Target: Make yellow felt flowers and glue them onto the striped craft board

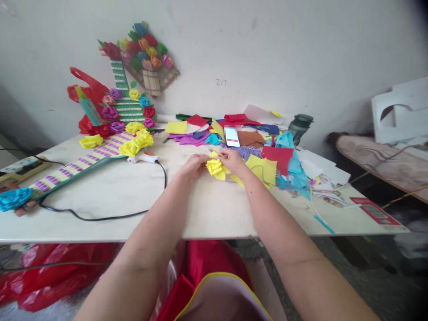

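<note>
Near the middle of the tabletop [207, 216], we have both hands at a yellow paper flower [216, 169]; our left hand [194, 166] is curled nearly closed, its fingertips at the flower's nine o'clock edge; our right hand [233, 161] is drawn to a pinch at its one o'clock edge, though we cannot tell exactly which bit the fingertips grip. Out from the flower, we see a yellow sheet [270, 167] at three o'clock, just beside our right wrist; purple string [245, 153] at two; a lit phone [233, 139] at one; a white glue gun [142, 158] at nine, its black cord [100, 219] trailing toward eight; past the gun, a striped panel [75, 168] bearing yellow flowers [138, 141].
</note>
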The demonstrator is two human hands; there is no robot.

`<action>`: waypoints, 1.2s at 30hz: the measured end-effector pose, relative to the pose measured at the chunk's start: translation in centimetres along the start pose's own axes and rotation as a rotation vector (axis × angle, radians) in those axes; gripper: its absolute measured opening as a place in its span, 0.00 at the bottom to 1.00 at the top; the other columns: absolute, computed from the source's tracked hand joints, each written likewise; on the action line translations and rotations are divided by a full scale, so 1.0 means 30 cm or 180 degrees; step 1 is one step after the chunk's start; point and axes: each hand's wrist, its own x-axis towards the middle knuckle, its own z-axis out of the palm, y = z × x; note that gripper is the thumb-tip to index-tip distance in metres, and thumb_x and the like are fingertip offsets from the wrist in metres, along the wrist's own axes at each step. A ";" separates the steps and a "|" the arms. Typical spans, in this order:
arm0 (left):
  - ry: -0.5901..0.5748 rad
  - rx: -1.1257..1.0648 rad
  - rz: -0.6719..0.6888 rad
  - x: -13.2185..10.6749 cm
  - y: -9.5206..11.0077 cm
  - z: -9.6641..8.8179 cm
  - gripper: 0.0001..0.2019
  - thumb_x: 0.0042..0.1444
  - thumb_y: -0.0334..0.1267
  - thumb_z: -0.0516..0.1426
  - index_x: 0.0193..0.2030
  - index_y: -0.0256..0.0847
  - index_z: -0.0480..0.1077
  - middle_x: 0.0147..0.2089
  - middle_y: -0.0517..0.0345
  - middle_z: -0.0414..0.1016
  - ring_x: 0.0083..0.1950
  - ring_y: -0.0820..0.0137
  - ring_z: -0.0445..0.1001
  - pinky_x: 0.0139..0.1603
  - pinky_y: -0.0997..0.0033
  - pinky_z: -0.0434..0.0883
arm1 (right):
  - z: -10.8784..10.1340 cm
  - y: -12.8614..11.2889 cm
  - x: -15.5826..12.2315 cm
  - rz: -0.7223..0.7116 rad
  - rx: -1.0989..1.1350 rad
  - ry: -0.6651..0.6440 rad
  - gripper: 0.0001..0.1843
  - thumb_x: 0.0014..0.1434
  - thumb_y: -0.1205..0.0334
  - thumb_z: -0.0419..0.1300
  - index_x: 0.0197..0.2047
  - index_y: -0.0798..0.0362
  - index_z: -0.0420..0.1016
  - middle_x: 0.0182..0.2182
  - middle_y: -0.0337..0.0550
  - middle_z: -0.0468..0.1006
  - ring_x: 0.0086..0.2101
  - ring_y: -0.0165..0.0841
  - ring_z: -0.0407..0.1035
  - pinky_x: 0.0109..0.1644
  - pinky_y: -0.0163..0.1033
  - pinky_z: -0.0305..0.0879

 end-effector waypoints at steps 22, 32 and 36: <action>-0.0124 0.0664 0.0049 -0.015 0.023 -0.022 0.04 0.38 0.33 0.59 0.23 0.35 0.71 0.21 0.59 0.69 0.22 0.76 0.65 0.25 0.77 0.64 | -0.063 -0.016 -0.021 0.0516 0.1025 -0.1087 0.23 0.52 0.52 0.54 0.47 0.58 0.69 0.12 0.30 0.61 0.16 0.23 0.54 0.23 0.31 0.51; -0.0087 0.0543 0.0020 -0.016 0.021 -0.018 0.04 0.38 0.32 0.59 0.23 0.35 0.68 0.20 0.62 0.65 0.21 0.77 0.64 0.22 0.78 0.60 | -0.042 0.009 -0.013 0.0562 0.1179 -0.1096 0.25 0.51 0.53 0.56 0.49 0.59 0.68 0.11 0.32 0.66 0.13 0.21 0.49 0.19 0.30 0.45; -0.0200 0.0497 -0.0067 -0.024 0.024 -0.008 0.06 0.38 0.34 0.60 0.22 0.34 0.67 0.20 0.63 0.64 0.21 0.78 0.63 0.22 0.78 0.60 | -0.040 0.007 -0.016 0.0505 0.1139 -0.1064 0.25 0.51 0.53 0.56 0.49 0.60 0.69 0.12 0.32 0.65 0.14 0.21 0.51 0.20 0.30 0.47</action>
